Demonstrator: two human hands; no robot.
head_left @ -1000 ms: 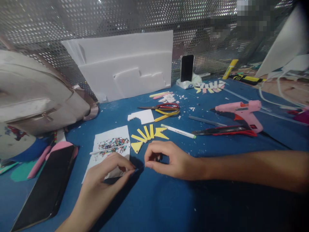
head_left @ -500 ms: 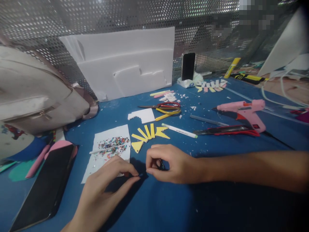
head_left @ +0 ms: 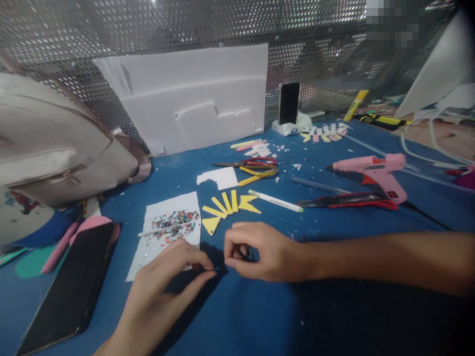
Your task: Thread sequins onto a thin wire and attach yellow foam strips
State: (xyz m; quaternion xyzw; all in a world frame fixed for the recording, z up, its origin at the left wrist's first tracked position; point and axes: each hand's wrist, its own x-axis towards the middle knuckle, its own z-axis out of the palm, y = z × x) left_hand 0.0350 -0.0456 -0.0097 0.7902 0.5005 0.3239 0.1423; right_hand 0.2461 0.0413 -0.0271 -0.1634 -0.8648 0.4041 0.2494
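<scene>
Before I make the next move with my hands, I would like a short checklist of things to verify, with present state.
1. Left hand is pinching something: cannot tell; its fingertips are close together, but nothing shows clearly between them.
2. Dark thing within the curled right hand can be identified: cannot tell.
3. Paper with colourful bits is in full view: not ok; the left hand hides part of it.
4. Yellow pieces are apart from both hands: ok.
5. Glue gun is apart from both hands: ok.
</scene>
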